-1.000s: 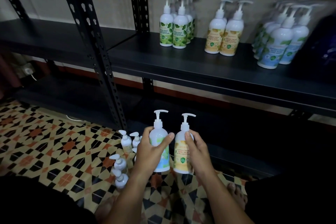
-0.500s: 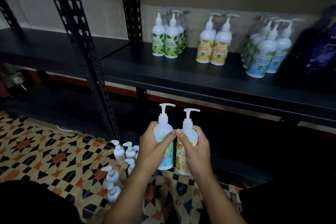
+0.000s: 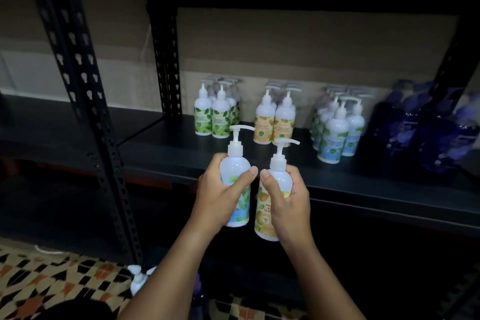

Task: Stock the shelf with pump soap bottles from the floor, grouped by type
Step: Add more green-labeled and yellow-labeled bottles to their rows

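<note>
Currently we log two items at centre: left grip (image 3: 218,197) clamped on blue-label bottle (image 3: 237,189), right grip (image 3: 288,200) clamped on yellow-label bottle (image 3: 270,205). Shelf (image 3: 161,143) groups stand at 12 o'clock.

White pump bottle with a blue-and-green leaf label (image 3: 235,189) and white pump bottle with a yellow fruit-print label (image 3: 267,212) stand out against a matte black metal shelf (image 3: 166,145). On it: white bottles labelled green (image 3: 211,118), yellow (image 3: 275,122) and blue (image 3: 336,135), beside dark purple floral packs (image 3: 426,132). Below, floor tiles (image 3: 52,283) show a cream, black and orange geometric pattern.
</note>
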A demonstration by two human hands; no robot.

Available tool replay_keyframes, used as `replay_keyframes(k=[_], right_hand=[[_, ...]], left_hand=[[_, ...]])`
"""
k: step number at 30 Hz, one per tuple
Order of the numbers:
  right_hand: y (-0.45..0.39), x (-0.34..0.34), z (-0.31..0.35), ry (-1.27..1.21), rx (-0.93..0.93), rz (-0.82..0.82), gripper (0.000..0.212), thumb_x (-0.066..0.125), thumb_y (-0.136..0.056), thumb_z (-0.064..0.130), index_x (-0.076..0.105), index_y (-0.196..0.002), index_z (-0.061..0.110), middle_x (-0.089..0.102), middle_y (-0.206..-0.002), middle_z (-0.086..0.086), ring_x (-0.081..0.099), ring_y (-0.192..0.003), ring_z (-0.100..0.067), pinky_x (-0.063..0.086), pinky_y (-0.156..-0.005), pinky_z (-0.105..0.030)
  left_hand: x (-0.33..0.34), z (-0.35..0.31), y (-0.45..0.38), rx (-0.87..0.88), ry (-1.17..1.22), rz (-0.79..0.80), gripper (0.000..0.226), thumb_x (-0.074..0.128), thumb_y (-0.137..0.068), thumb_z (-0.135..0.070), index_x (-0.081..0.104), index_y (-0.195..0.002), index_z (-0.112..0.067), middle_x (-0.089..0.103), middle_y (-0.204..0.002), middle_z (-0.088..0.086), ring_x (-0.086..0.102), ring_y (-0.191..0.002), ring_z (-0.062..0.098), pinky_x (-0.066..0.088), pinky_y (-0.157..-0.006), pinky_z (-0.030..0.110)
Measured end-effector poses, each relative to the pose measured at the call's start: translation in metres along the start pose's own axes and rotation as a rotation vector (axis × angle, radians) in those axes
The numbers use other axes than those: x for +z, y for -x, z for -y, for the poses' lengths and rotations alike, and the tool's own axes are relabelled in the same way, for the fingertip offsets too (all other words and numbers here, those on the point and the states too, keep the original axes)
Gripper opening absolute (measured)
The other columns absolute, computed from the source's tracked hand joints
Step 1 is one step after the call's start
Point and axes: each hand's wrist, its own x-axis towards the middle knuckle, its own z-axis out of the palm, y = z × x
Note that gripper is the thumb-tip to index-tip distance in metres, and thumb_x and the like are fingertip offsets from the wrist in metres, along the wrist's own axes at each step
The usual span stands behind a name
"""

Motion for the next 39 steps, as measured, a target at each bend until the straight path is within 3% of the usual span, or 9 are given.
replay_keyframes(k=[5, 9, 15, 19, 24, 28, 32, 37, 39], right_hand=[[-0.034, -0.002, 0.019, -0.032, -0.079, 0.040, 0.023, 0.070, -0.094, 0.034, 0.063, -0.112, 0.022, 0.072, -0.100, -0.003, 0.069, -0.090, -0.011, 0.055, -0.081, -0.029], [-0.054, 0.000, 0.022, -0.033, -0.105, 0.077, 0.022, 0.068, -0.097, 0.032, 0.061, -0.114, 0.022, 0.071, -0.108, -0.008, 0.070, -0.097, -0.020, 0.056, -0.088, -0.040], [-0.082, 0.007, 0.003, 0.095, -0.099, 0.116, 0.027, 0.067, -0.090, 0.059, 0.059, -0.109, 0.041, 0.068, -0.107, -0.002, 0.063, -0.112, -0.032, 0.051, -0.098, -0.059], [-0.100, 0.010, -0.006, 0.105, -0.105, 0.160, 0.033, 0.069, -0.094, 0.046, 0.056, -0.119, 0.029, 0.066, -0.113, -0.005, 0.063, -0.109, -0.032, 0.050, -0.098, -0.060], [-0.120, 0.012, -0.020, 0.237, -0.065, 0.158, 0.052, 0.082, -0.078, 0.047, 0.057, -0.121, 0.031, 0.066, -0.111, 0.002, 0.067, -0.102, -0.022, 0.055, -0.093, -0.054], [-0.130, 0.013, -0.031, 0.214, 0.054, 0.009, 0.087, 0.099, -0.060, 0.032, 0.052, -0.133, 0.031, 0.069, -0.119, 0.004, 0.071, -0.104, -0.012, 0.060, -0.090, -0.032], [-0.140, 0.018, -0.036, 0.271, 0.102, -0.078, 0.077, 0.101, -0.057, 0.017, 0.058, -0.121, 0.013, 0.073, -0.107, -0.003, 0.071, -0.088, -0.005, 0.055, -0.066, -0.008], [-0.152, 0.031, -0.044, 0.348, 0.151, -0.133, 0.066, 0.101, -0.058, 0.017, 0.060, -0.109, 0.007, 0.073, -0.098, -0.007, 0.071, -0.085, -0.018, 0.060, -0.078, -0.029], [-0.155, 0.037, -0.044, 0.362, 0.153, -0.141, 0.066, 0.099, -0.060, 0.015, 0.058, -0.110, 0.005, 0.068, -0.097, -0.005, 0.068, -0.085, -0.019, 0.055, -0.076, -0.029]], left_hand=[[0.004, -0.016, -0.035, 0.051, 0.012, 0.028, 0.047, 0.080, -0.073, -0.059, 0.065, -0.101, -0.024, 0.076, -0.091, 0.000, 0.076, -0.085, 0.024, 0.060, -0.085, 0.053], [0.004, -0.017, -0.052, 0.067, 0.021, 0.031, 0.050, 0.079, -0.073, -0.061, 0.065, -0.102, -0.023, 0.076, -0.092, 0.002, 0.076, -0.086, 0.026, 0.060, -0.085, 0.056], [-0.001, -0.013, -0.063, 0.058, 0.059, -0.001, 0.050, 0.080, -0.072, -0.062, 0.064, -0.102, -0.026, 0.076, -0.092, 0.003, 0.076, -0.086, 0.028, 0.060, -0.085, 0.058], [-0.006, -0.011, -0.068, 0.056, 0.095, -0.022, 0.042, 0.081, -0.073, -0.061, 0.064, -0.098, -0.032, 0.075, -0.092, 0.005, 0.076, -0.088, 0.032, 0.059, -0.087, 0.060], [-0.012, -0.007, -0.074, 0.052, 0.095, -0.051, 0.041, 0.082, -0.072, -0.062, 0.063, -0.094, -0.033, 0.075, -0.092, 0.005, 0.076, -0.087, 0.034, 0.059, -0.086, 0.062], [-0.018, -0.006, -0.075, 0.058, 0.101, -0.057, 0.036, 0.082, -0.074, -0.060, 0.064, -0.093, -0.036, 0.075, -0.093, 0.004, 0.076, -0.087, 0.033, 0.059, -0.086, 0.061], [-0.021, -0.006, -0.074, 0.055, 0.098, -0.051, 0.036, 0.081, -0.072, -0.062, 0.065, -0.094, -0.037, 0.075, -0.095, 0.001, 0.076, -0.089, 0.030, 0.059, -0.087, 0.060], [-0.024, -0.007, -0.074, 0.056, 0.108, -0.050, 0.035, 0.082, -0.071, -0.060, 0.066, -0.093, -0.038, 0.076, -0.094, 0.000, 0.076, -0.088, 0.030, 0.060, -0.087, 0.059], [-0.026, -0.007, -0.075, 0.059, 0.110, -0.055, 0.034, 0.081, -0.071, -0.059, 0.066, -0.092, -0.038, 0.076, -0.093, 0.000, 0.077, -0.087, 0.030, 0.060, -0.087, 0.059]])
